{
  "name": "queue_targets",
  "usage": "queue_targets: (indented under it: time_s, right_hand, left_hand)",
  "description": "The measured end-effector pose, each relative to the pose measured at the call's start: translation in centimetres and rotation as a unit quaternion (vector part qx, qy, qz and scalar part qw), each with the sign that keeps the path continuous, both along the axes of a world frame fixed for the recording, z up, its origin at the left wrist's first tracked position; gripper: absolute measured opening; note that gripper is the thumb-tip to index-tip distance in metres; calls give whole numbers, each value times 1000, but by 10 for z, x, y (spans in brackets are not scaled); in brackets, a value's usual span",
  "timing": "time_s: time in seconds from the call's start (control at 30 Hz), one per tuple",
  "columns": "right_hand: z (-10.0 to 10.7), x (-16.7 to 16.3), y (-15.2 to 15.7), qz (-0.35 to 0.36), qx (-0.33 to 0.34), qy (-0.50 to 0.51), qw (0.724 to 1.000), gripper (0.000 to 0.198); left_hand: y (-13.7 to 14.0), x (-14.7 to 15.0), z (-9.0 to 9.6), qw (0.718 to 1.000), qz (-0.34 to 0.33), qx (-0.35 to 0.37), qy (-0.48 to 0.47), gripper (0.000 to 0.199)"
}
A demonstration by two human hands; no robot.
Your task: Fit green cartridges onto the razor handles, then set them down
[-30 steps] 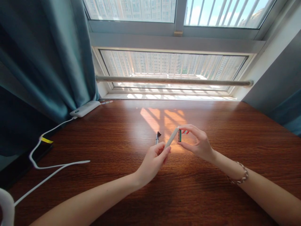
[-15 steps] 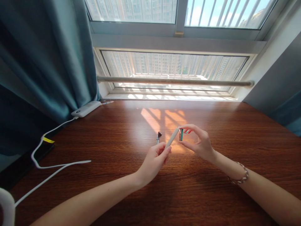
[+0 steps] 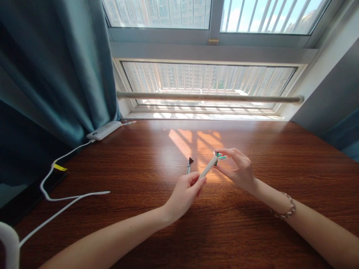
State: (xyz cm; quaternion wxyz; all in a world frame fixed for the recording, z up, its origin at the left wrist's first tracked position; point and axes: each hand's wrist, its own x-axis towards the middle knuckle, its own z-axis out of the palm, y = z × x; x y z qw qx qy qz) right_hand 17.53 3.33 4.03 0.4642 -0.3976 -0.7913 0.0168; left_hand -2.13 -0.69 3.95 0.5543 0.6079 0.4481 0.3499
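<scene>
Between the thumb and forefinger of my right hand [image 3: 239, 168] I pinch a small dark-and-green piece [image 3: 216, 159] by its two ends, thumb below, forefinger above, presumably so its long side is left free. My left hand [image 3: 183, 195] is curled round the lower part of a pale stick [image 3: 208, 167], thumb along it, which I judge leaves the upper length clear for aiming. The piece sits right in the gap of the right-hand pinch, while the left fingers are lower down the stick, apart from it. The stick's tip overlaps the piece's side (from this far off, I can't tell whether the two are joined or only lined up).

Just beyond the right fingers, small green-and-white items [image 3: 222, 157] seem to lie on the brown table [image 3: 252, 239]. Past the left knuckles lies a metallic tool [image 3: 189, 167] with a dark head, its near end hidden, perhaps put there for easy reach. Farther out, a braided bracelet [image 3: 286, 210] circles my right wrist, and a white device [image 3: 104, 130] rests by the curtain [image 3: 70, 67], trailing a white cable [image 3: 48, 195].
</scene>
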Motion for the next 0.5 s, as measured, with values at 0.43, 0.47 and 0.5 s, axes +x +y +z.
queue_targets:
  time_s: [0.43,0.47,0.5]
  right_hand:
    - [1,1,0,-9,-1,21,1000,38]
    - [0,1,1,-13,-3,25,1000,39]
    - [0,1,1,-15,-6,27,999,39]
  left_hand:
    - [-1,2,-2,999,-13,-26,-33,30]
    - [0,2,-3,999,-4,-30,-40,31]
    - [1,2,-3,998,2,-34,-47,31]
